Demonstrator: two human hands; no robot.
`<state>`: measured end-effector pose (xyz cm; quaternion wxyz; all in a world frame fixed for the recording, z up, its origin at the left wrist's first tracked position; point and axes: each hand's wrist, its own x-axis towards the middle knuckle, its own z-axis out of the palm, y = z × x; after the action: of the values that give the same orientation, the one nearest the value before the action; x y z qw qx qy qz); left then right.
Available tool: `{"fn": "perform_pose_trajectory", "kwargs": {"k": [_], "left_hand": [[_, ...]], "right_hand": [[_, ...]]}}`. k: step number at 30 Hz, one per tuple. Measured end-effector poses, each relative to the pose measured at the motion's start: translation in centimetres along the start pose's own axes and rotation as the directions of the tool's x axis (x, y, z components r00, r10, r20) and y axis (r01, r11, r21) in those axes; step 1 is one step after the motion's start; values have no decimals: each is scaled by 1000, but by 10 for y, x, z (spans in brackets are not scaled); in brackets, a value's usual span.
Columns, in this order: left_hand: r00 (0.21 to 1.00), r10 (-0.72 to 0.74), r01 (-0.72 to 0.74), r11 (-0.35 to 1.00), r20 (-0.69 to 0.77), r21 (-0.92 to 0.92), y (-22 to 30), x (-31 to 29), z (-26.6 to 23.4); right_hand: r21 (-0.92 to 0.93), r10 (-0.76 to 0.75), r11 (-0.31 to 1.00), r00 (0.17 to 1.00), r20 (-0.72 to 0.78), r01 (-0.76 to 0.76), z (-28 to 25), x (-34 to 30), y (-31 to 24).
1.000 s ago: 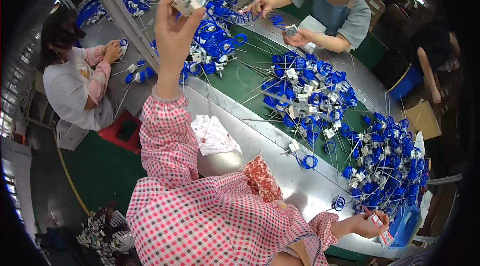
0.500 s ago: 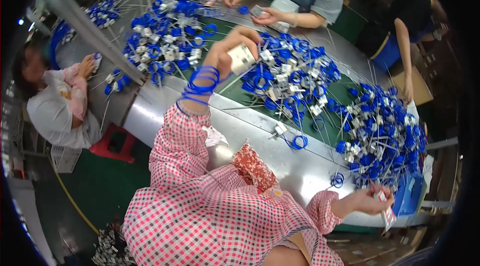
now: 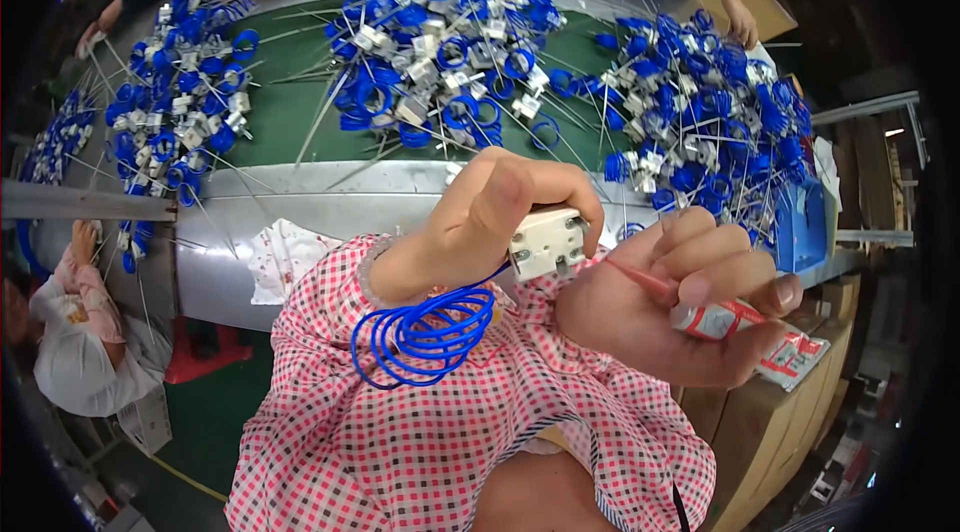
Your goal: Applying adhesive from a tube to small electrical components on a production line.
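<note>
My left hand point(image 3: 465, 222) grips a small white block-shaped part point(image 3: 550, 250) between thumb and fingers, in front of my chest. Metal bits show in openings on the block's face. From it hangs a coil of thin blue wire point(image 3: 425, 337), below my left wrist. Close beside it, my right hand point(image 3: 615, 317) is closed around a red-and-white squeeze tube point(image 3: 705, 320). The tube's pointed red nozzle point(image 3: 640, 279) is aimed toward the block, with a gap between them.
Piles of similar blue-coiled parts lie on the green-topped bench, at the middle point(image 3: 450, 62), right point(image 3: 700, 117) and left point(image 3: 180, 97). A blue bin point(image 3: 802, 227) is at the right. A patterned cloth point(image 3: 290, 257) rests on the metal edge point(image 3: 350, 182). Co-workers' hands reach in beyond the bench and at left.
My left hand has brought the block and its coil down from over the bench to my chest. My right hand has come up from the right with the tube. The view has shifted.
</note>
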<state>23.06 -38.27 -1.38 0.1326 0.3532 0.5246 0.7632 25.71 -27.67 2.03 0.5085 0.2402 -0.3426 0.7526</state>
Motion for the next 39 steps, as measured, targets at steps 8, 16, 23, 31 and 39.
{"fn": "perform_pose_trajectory", "kwargs": {"k": [8, 16, 23, 31, 39], "left_hand": [[959, -283, 267, 918, -14, -294, -8, -3, 10], [914, -387, 336, 890, -120, -308, -1, 1, 22], [910, -397, 347, 886, -118, -308, -2, 1, 20], [898, -416, 358, 881, -145, -310, 3, 2, 21], [873, -456, 371, 850, -170, -375, 5, 2, 22]], "right_hand": [[-6, 43, 999, 998, 45, -43, -3, -8, -1], [-184, 108, 980, 972, 210, -69, -8, -5, -6], [-208, 187, 969, 940, 286, -130, -12, -5, -6], [-289, 273, 942, 887, 373, -168, -13, -4, -11], [-365, 356, 909, 831, 427, -202, -16, -2, -18]]}}
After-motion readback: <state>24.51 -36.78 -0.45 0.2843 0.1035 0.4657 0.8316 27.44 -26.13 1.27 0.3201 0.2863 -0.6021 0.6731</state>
